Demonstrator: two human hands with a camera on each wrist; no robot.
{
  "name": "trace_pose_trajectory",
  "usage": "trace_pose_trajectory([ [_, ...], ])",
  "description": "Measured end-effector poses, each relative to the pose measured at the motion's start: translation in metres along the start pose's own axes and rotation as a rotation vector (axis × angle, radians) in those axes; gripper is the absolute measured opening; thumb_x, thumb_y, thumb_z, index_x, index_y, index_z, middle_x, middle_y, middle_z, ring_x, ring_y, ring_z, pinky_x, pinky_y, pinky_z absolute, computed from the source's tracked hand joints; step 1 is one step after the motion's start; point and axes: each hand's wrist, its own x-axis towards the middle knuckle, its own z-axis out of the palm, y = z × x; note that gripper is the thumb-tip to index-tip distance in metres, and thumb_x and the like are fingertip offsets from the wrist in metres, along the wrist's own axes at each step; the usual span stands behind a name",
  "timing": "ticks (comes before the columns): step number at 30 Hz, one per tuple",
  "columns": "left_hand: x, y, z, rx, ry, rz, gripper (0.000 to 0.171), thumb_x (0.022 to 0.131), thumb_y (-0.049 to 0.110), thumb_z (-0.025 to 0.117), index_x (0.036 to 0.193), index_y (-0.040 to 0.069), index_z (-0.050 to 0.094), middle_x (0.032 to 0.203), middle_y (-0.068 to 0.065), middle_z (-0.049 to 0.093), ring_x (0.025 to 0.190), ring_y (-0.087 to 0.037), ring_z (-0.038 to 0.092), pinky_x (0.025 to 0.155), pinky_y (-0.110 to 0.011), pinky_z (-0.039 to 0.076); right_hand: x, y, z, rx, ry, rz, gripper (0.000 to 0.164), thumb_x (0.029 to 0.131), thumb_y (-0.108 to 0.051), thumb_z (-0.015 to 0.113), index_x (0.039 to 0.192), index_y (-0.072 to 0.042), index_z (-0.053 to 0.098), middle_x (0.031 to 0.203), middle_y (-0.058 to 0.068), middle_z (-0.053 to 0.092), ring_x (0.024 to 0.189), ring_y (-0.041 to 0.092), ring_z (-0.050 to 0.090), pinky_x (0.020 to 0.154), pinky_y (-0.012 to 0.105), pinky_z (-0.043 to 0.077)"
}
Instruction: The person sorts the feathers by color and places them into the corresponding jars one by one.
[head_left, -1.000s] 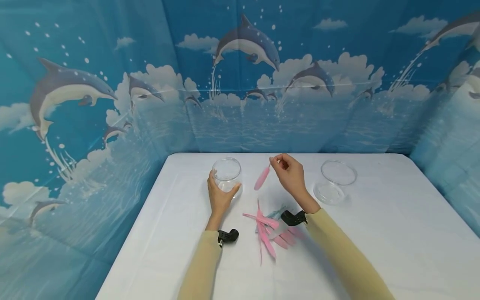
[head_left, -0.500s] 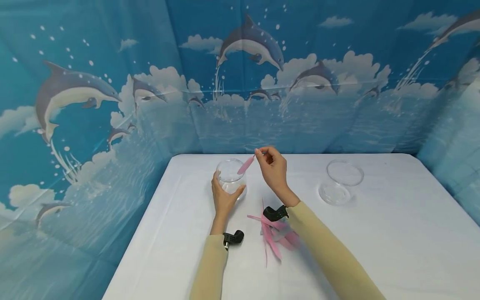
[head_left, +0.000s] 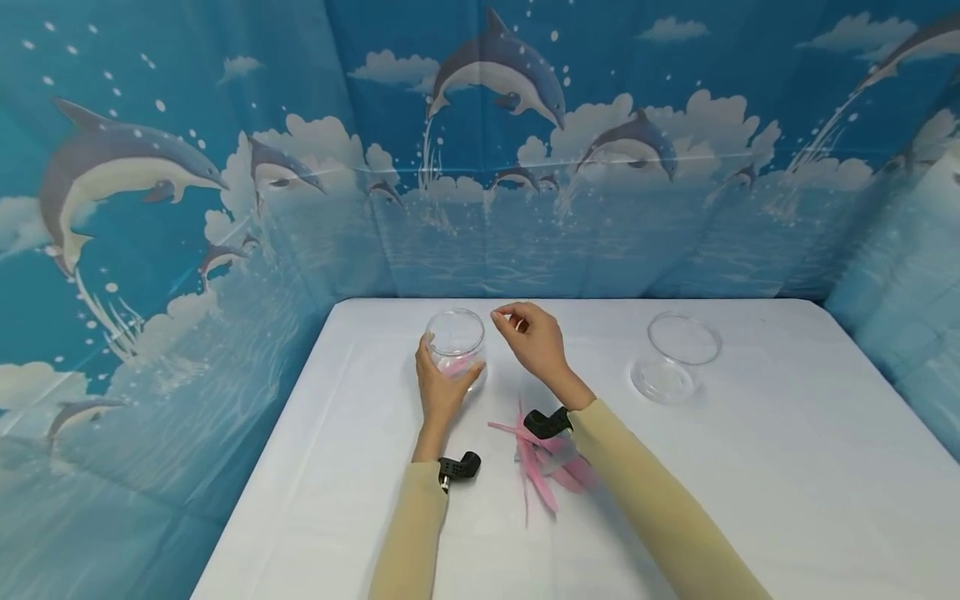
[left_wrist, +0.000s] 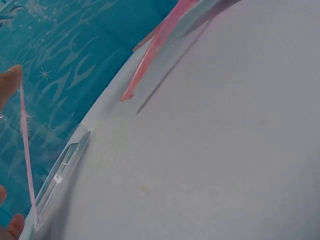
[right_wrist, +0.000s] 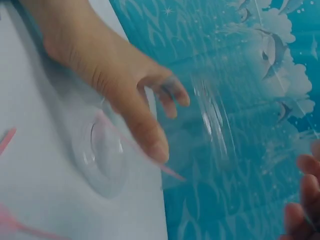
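Note:
A clear round jar (head_left: pixel 465 343) stands on the table's left side, with my left hand (head_left: pixel 441 390) gripping it, thumb and fingers on opposite sides. A pink feather (head_left: pixel 454 365) lies inside it; the right wrist view shows this feather slanting through the clear wall behind the left thumb (right_wrist: pixel 150 135). Just right of the jar's rim, my right hand (head_left: pixel 536 340) hovers with loosely bent fingers and nothing between them. Pink and grey-blue feathers (head_left: pixel 536 471) are heaped in front of the hands, partly covered by the right wrist camera and sleeve.
A second clear jar (head_left: pixel 678 360) stands on the right of the white table (head_left: pixel 787 467). Behind and to the left hangs a blue dolphin-print curtain (head_left: pixel 480 242), close to the table's far edge. Each wrist carries a black camera (head_left: pixel 546 423).
My right hand moved left to the jar and let go of the pink feather, which now lies inside the jar. The left hand keeps its grip.

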Motion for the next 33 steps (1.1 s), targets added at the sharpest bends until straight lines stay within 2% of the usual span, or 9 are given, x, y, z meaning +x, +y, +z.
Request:
trace_pose_trajectory([
  [4,0.001,0.000,-0.001,0.007,0.001,0.005,0.110,0.068,0.043,0.085,0.149,0.018,0.015,0.146,-0.011,0.028,0.133,-0.029,0.029,0.104,-0.051,0.028,-0.011,0.011,-0.007,-0.059,-0.155,0.066,0.022,0.092,-0.030,0.064,0.094,-0.010,0.072,0.071,-0.001,0.057,0.061,0.016,0.049,0.053,0.033,0.040],
  [7,0.002,0.001,-0.002,-0.003,-0.003,0.003,0.109,0.068,0.043,0.084,0.149,0.018,0.015,0.146,-0.011,0.028,0.133,-0.029,0.029,0.104,-0.050,0.028,-0.020,0.018,-0.006,-0.133,-0.332,0.075,0.019,0.091,-0.030,0.065,0.089,-0.012,0.072,0.070,-0.004,0.058,0.060,0.014,0.049,0.053,0.031,0.040],
  [12,0.000,0.000,-0.001,-0.016,-0.011,-0.016,0.110,0.068,0.044,0.084,0.149,0.020,0.015,0.146,-0.010,0.027,0.133,-0.029,0.028,0.104,-0.051,0.028,-0.037,0.022,0.003,-0.312,-0.695,0.121,0.017,0.085,-0.033,0.071,0.076,-0.019,0.068,0.068,-0.008,0.057,0.057,0.010,0.050,0.052,0.028,0.041],
  [15,0.000,-0.001,-0.001,-0.011,-0.009,-0.014,0.110,0.068,0.045,0.084,0.149,0.019,0.015,0.146,-0.009,0.028,0.133,-0.029,0.028,0.104,-0.051,0.028,-0.043,0.020,0.008,-0.426,-0.823,0.151,0.021,0.080,-0.035,0.076,0.068,-0.022,0.065,0.064,-0.010,0.056,0.056,0.009,0.049,0.052,0.028,0.041],
  [18,0.000,-0.001,-0.001,-0.010,0.000,-0.007,0.110,0.067,0.046,0.084,0.149,0.019,0.016,0.146,-0.010,0.028,0.133,-0.029,0.028,0.104,-0.051,0.027,-0.046,0.019,0.012,-0.486,-0.849,0.155,0.024,0.076,-0.034,0.079,0.064,-0.021,0.063,0.062,-0.010,0.055,0.057,0.010,0.049,0.053,0.030,0.042],
  [23,0.000,0.000,-0.002,-0.035,0.010,-0.005,0.109,0.067,0.043,0.085,0.149,0.019,0.017,0.145,-0.010,0.029,0.133,-0.030,0.028,0.104,-0.053,0.027,-0.048,0.018,0.016,-0.506,-0.884,0.171,0.024,0.073,-0.035,0.080,0.062,-0.022,0.063,0.062,-0.011,0.056,0.060,0.010,0.051,0.057,0.031,0.043],
  [28,-0.001,0.001,-0.002,-0.036,-0.003,-0.014,0.109,0.067,0.042,0.085,0.149,0.018,0.017,0.145,-0.010,0.029,0.133,-0.030,0.028,0.104,-0.053,0.027,-0.052,0.019,0.017,-0.488,-0.923,0.182,0.023,0.075,-0.032,0.079,0.063,-0.021,0.063,0.062,-0.011,0.055,0.059,0.009,0.049,0.056,0.029,0.042],
  [33,-0.003,0.000,-0.001,-0.039,0.000,0.006,0.109,0.067,0.040,0.085,0.148,0.017,0.017,0.145,-0.011,0.029,0.133,-0.030,0.029,0.104,-0.052,0.027,-0.055,0.020,0.016,-0.424,-0.901,0.202,0.025,0.078,-0.030,0.077,0.062,-0.019,0.062,0.059,-0.010,0.054,0.056,0.008,0.046,0.052,0.028,0.038],
])
